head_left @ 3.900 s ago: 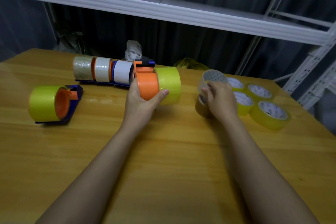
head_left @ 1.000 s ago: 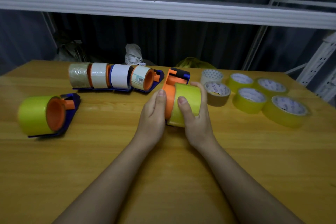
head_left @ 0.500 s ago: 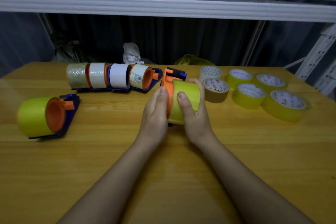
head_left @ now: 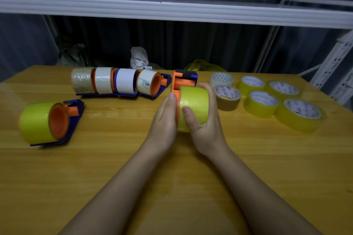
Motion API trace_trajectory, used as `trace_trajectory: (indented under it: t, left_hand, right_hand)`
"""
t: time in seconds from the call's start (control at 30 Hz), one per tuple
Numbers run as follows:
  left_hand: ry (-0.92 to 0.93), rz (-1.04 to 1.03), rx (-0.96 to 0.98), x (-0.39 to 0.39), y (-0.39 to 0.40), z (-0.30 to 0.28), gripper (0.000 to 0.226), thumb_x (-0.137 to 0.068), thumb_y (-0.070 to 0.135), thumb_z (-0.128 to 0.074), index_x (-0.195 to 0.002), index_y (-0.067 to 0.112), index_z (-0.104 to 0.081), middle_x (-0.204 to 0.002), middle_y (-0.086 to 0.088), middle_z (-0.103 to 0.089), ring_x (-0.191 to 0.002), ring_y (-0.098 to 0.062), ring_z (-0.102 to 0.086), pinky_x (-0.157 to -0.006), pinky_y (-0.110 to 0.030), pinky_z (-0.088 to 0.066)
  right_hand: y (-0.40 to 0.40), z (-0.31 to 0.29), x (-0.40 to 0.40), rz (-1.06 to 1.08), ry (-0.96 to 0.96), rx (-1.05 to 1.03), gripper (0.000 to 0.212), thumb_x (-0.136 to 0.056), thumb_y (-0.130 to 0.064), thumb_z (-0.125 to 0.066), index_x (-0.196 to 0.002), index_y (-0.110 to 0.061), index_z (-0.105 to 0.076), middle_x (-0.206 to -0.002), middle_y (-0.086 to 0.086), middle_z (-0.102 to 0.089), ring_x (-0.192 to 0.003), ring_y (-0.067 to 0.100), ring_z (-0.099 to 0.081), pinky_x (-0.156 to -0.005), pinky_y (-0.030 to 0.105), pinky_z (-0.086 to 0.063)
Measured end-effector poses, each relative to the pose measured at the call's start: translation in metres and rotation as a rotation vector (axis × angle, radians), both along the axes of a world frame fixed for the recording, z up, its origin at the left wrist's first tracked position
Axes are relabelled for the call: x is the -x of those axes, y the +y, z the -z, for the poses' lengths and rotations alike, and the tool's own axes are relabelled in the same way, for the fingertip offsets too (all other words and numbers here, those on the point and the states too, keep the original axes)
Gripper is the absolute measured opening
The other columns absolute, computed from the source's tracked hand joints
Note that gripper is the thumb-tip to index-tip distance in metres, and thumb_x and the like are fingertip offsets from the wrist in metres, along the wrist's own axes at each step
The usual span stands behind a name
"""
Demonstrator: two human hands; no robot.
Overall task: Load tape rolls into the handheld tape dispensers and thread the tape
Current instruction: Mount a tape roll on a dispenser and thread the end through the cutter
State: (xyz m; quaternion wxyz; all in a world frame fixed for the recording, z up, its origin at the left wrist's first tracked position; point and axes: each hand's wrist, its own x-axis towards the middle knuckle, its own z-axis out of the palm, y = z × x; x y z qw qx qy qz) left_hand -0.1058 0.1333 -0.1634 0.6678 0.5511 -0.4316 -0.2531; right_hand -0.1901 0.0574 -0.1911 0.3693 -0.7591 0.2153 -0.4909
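Note:
An orange and blue handheld dispenser [head_left: 184, 80] stands at the table's middle with a yellow tape roll [head_left: 193, 106] on its orange hub. My right hand [head_left: 205, 120] wraps round the yellow roll, thumb on its near face and fingers over its far side. My left hand [head_left: 164, 118] lies flat against the dispenser's left side with straight fingers. A second dispenser [head_left: 63, 118], loaded with a yellow roll, lies at the left. Several loaded dispensers [head_left: 122, 82] sit in a row behind.
Loose rolls lie at the right: several yellow rolls [head_left: 261, 103], a brown roll [head_left: 227, 97] and a clear roll [head_left: 221, 80]. A white shelf [head_left: 172, 9] with cardboard boxes hangs above the table's far edge. A metal rack upright [head_left: 336, 66] stands at the right.
Both hands stay on the dispenser and yellow roll, which have shifted slightly away from me. 3.9 s ago my right hand was at the loose rolls on the right.

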Motion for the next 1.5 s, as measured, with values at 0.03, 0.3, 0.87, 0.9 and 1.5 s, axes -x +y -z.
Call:
trace_trajectory:
  t: [0.03, 0.3, 0.87, 0.9, 1.5]
  left_hand:
    - [0.053, 0.009, -0.001, 0.000, 0.000, -0.002, 0.039, -0.102, 0.037, -0.027, -0.117, 0.021, -0.061, -0.114, 0.003, -0.065, -0.110, -0.007, -0.058, -0.099, -0.029, -0.044]
    - [0.316, 0.125, -0.013, -0.005, 0.000, -0.006, 0.037, -0.101, 0.034, -0.034, -0.086, 0.023, -0.066, -0.077, 0.006, -0.074, -0.076, -0.007, -0.070, -0.065, -0.020, -0.055]
    - [-0.229, 0.028, 0.002, 0.007, 0.001, 0.009, 0.040, -0.096, 0.051, -0.028, -0.120, 0.036, -0.056, -0.109, 0.014, -0.065, -0.104, -0.008, -0.061, -0.093, -0.041, -0.049]
    - [-0.148, 0.063, -0.010, 0.007, 0.000, 0.009, 0.043, -0.094, 0.055, -0.030, -0.123, 0.037, -0.056, -0.116, 0.010, -0.064, -0.111, -0.015, -0.059, -0.096, -0.051, -0.046]
    - [0.257, 0.093, -0.105, 0.005, -0.002, -0.007, 0.053, -0.095, 0.057, -0.016, -0.107, 0.032, -0.061, -0.110, 0.004, -0.067, -0.110, -0.012, -0.060, -0.091, -0.025, -0.051]
  right_hand:
    - [0.000, 0.000, 0.001, 0.011, 0.008, 0.053, 0.073, -0.080, -0.062, -0.054, -0.137, -0.023, -0.033, -0.131, 0.005, -0.044, -0.114, 0.000, -0.047, -0.089, 0.011, -0.041]
    - [-0.004, 0.002, 0.003, 0.071, 0.083, 0.290, 0.078, -0.078, -0.074, -0.048, -0.138, -0.029, -0.024, -0.138, 0.009, -0.033, -0.127, 0.009, -0.034, -0.102, 0.011, -0.030]
    - [-0.005, -0.008, -0.005, -0.143, -0.197, -0.448, 0.060, -0.083, -0.063, -0.048, -0.129, -0.026, -0.051, -0.117, 0.001, -0.064, -0.111, 0.014, -0.061, -0.099, 0.039, -0.046]
    - [-0.003, -0.008, -0.004, -0.143, -0.203, -0.421, 0.058, -0.086, -0.057, -0.046, -0.132, -0.021, -0.048, -0.112, -0.001, -0.064, -0.104, 0.009, -0.063, -0.092, 0.031, -0.049]
    - [0.005, 0.001, -0.004, -0.034, -0.096, 0.053, 0.077, -0.089, -0.069, -0.037, -0.139, -0.010, -0.035, -0.131, 0.008, -0.044, -0.119, 0.011, -0.048, -0.097, 0.022, -0.042]
